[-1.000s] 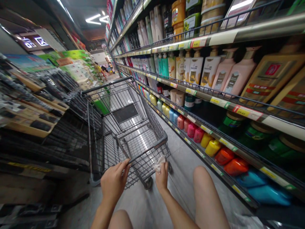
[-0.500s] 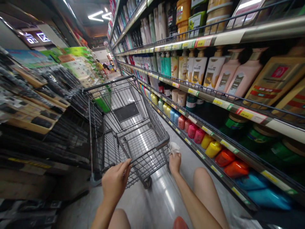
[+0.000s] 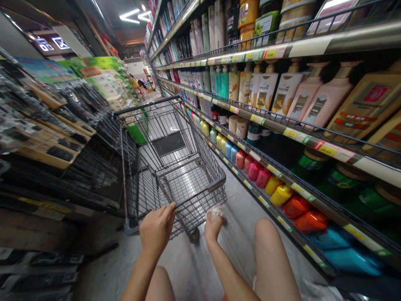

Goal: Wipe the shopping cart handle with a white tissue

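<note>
A grey wire shopping cart [image 3: 188,179] stands ahead, with nothing in its basket. My left hand [image 3: 158,228] is closed round the cart's near top rail. My right hand [image 3: 214,228] is closed on a crumpled white tissue [image 3: 216,212], just below the near right corner of the basket. The tissue is by the cart's near side; whether it touches the wire cannot be made out.
Shelves of bottles and jars [image 3: 282,92] run along the right, with a low row of coloured bottles [image 3: 261,177]. Packaged dark goods [image 3: 56,121] fill racks on the left. The aisle floor runs ahead; a far-off person in yellow is there.
My right hand has moved left and slightly down with the tissue, closer under the cart's near side. My left hand is still on the rail. The view has shifted slightly.
</note>
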Motion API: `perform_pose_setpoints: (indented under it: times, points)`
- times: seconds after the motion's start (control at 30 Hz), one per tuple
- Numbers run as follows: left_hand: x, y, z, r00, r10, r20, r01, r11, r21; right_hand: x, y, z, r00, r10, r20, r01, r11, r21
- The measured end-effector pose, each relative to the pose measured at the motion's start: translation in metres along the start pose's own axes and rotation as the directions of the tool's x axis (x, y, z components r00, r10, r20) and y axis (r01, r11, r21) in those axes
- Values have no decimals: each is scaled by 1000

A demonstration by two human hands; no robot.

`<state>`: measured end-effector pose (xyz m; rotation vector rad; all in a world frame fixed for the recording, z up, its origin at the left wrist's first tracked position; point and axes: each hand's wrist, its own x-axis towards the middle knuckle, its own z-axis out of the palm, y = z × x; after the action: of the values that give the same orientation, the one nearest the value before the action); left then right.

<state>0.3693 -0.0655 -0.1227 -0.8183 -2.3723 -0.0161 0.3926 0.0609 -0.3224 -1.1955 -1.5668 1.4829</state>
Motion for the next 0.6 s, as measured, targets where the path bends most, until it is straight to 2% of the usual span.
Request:
perform_pose_setpoints:
  times: [0.17,0.3,0.4,0.53,0.6]
  points:
    - [2,1,0,999,-24,40,25,999,-25,-49,-1,16,994,77,82,-80,997,25]
    - [3,1,0,998,-13,53,14,1000,-26,-58,0,14,980,103,168,-113,992,54]
    - [2,0,0,999,-2,42,2,1000,-14,-36,0,5,980,107,169,-120,990,71]
    - [1,0,0,1000,11,18,-11,1000,-16,20,0,-10,990,78,114,-89,992,95]
    - [1,1,0,1000,8,23,-7,1000,-27,47,0,-14,994,9,112,-22,993,115]
